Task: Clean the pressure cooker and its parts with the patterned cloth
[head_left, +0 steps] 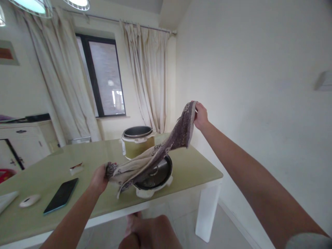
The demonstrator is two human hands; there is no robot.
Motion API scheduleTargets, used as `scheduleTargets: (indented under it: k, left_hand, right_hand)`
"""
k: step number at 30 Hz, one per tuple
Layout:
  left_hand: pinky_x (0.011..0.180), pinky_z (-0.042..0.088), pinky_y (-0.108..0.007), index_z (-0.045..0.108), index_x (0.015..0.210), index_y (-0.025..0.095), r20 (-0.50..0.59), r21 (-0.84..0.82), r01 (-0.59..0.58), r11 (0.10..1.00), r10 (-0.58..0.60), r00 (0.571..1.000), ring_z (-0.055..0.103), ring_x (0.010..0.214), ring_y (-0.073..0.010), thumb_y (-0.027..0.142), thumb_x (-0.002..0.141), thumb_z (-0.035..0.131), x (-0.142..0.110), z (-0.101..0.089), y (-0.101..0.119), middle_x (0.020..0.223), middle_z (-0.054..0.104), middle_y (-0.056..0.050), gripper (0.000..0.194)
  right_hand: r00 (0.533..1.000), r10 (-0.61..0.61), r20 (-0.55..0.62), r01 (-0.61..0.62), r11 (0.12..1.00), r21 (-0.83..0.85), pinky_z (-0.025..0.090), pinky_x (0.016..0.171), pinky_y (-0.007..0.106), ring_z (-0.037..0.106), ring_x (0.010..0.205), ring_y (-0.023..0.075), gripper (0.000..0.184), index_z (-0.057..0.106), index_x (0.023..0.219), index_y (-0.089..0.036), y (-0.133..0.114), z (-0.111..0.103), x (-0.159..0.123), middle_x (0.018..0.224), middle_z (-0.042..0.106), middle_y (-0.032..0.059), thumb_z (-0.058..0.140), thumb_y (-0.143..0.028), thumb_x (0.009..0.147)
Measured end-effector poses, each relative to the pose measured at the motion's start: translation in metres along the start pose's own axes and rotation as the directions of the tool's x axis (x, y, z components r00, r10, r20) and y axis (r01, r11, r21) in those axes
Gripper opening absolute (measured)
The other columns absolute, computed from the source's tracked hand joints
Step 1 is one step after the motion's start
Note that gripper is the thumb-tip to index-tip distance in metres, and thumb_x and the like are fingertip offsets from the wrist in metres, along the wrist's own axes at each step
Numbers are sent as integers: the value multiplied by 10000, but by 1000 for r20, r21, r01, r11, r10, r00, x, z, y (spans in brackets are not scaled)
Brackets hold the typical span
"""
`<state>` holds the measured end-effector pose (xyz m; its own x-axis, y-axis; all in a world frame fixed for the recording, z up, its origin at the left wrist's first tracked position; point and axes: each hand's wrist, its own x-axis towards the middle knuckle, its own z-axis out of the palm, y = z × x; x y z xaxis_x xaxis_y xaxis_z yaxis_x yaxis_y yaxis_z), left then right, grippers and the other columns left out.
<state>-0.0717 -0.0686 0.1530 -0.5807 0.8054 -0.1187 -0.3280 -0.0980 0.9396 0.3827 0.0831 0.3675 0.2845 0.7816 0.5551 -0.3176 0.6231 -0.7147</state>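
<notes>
Stretched between both hands is a towel (155, 155), pale on one part and purple-grey with a pattern on the other. My left hand (100, 179) grips its lower left end above the table. Higher up at the right, my right hand (201, 116) is closed on the opposite end. Under the towel lies a pot lid (157, 176) with its dark metal inner side up and a white rim, partly covered from view. Behind the towel stands the cooker body (137, 144), greenish-gold with white trim and a dark inner pot, its top uncovered.
On the green-topped table (103, 204) lie a phone (61, 195), a white computer mouse (29, 200), a small white item (76, 168) and part of a white object (7, 201) at the left edge. A wall (249, 86) rises along the right side.
</notes>
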Motion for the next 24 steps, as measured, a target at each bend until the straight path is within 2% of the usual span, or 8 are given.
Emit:
scheduleTargets:
  k: [5,9,11,13,15,17,19,24]
  left_hand:
    - [696,578,-335,590,777,214,-101,163,-107,981,124,987,687,749,-234,157,528,590,4,-13,16,677,629,-14,256]
    - [905,557,-429,611,912,247,-179,316,-253,914,320,931,668,1033,-300,188,574,636,-18,-9,8,972,689,-64,344]
    - [967,541,-451,660,970,263,34,385,-392,836,411,911,661,1085,-323,270,619,710,-42,-9,-15,1109,710,-83,355]
    - [1029,514,-492,686,1066,272,464,456,-644,614,454,761,648,1155,-361,388,664,766,-66,-13,-48,1196,712,-119,427]
    - [1097,458,-565,689,1146,286,598,544,-731,412,421,682,615,1239,-416,428,588,836,-83,-22,-81,1254,709,-134,594]
    - [1086,457,-591,699,1120,294,582,606,-712,355,412,701,637,1216,-431,392,593,791,-87,-31,-104,1220,725,-135,544]
    - [1037,498,-562,717,1023,301,554,604,-676,422,387,737,692,1117,-408,355,635,708,-81,-38,-111,1101,762,-118,392]
    - [786,575,-432,743,795,314,378,520,-527,672,372,848,730,855,-353,362,587,727,-52,-41,-52,835,790,-61,214]
  right_hand:
    - [999,41,-33,-41,999,12,505,649,307,617,843,202,405,689,973,-267,-11,-9,4,938,693,0,772,-576,724]
    - [995,84,45,-85,996,6,508,663,323,620,853,213,416,693,988,-266,-23,3,-1,983,695,18,751,-619,774]
    - [986,113,120,-107,993,-51,505,664,322,624,869,217,436,704,991,-267,-32,10,-5,1003,696,27,721,-663,809]
    - [975,130,180,-109,987,-121,505,678,316,624,880,213,428,709,966,-267,-42,15,-9,986,690,26,718,-670,821]
    - [971,123,204,-84,978,-188,510,708,310,618,872,197,351,703,919,-259,-51,19,-12,939,683,17,769,-582,797]
    - [970,119,212,-65,967,-245,521,740,314,612,849,179,236,700,882,-242,-58,21,-14,896,682,8,796,-412,749]
    - [970,118,211,-56,959,-279,534,765,330,611,830,168,174,708,874,-230,-61,22,-14,880,695,5,745,-269,708]
    - [970,42,239,86,861,-502,536,828,392,616,824,200,243,753,838,-212,-68,13,-3,816,697,23,602,-145,659]
